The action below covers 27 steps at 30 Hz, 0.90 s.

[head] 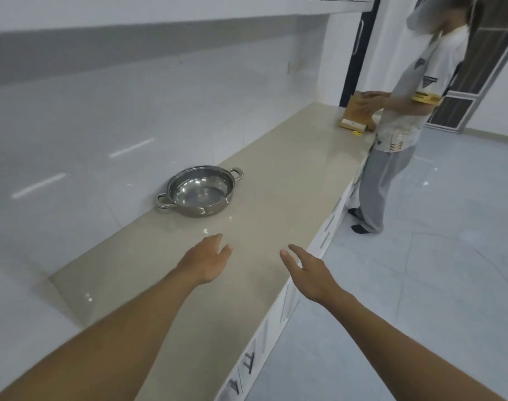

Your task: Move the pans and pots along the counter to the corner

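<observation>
Head view: your left hand point(208, 263) and right hand point(307, 272), grip wide and empty, hover over the desk point(275, 175). Steel pan point(199, 191) sits mid-frame near the wall edge; bare surface around it.

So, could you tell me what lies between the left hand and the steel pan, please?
Nothing: the head view shows only bare counter between the left hand and the pan.

A home kitchen: long beige counter point(275, 175), glossy tiled wall point(116, 111), white drawers point(330, 218), steel pot point(200, 191).
</observation>
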Each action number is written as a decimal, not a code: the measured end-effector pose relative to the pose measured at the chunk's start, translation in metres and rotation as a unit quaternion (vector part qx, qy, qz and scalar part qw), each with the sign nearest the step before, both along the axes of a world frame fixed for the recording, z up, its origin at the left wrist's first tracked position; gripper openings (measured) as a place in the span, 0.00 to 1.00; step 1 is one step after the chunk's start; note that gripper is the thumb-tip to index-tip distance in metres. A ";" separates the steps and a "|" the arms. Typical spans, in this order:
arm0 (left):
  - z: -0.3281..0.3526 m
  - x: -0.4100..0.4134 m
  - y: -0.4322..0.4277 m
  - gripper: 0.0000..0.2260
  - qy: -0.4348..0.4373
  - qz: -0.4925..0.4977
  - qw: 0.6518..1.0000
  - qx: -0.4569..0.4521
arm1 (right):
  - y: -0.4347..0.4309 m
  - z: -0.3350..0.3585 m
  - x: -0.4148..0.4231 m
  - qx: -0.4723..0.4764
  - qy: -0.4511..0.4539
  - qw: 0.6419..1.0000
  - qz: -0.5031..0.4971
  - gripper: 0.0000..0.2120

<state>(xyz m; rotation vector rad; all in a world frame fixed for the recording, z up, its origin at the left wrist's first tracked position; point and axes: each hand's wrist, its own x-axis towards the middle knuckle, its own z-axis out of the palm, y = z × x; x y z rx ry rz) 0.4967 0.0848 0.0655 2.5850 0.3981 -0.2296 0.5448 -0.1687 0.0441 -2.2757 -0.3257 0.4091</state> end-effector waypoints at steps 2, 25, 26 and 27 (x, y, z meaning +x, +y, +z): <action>-0.005 0.026 0.014 0.26 -0.003 0.021 1.000 -0.004 | 0.012 -0.003 0.027 0.006 0.003 1.000 0.002 0.36; -0.080 0.229 0.116 0.16 0.010 0.211 0.978 -0.004 | 0.145 -0.054 0.294 -0.048 0.029 0.981 0.183 0.33; -0.085 0.233 0.120 0.14 0.017 0.224 0.974 -0.014 | 0.153 -0.055 0.303 -0.048 0.025 0.980 0.191 0.32; -0.090 0.235 0.123 0.12 0.022 0.236 0.971 -0.020 | 0.160 -0.056 0.312 -0.047 0.020 0.979 0.198 0.32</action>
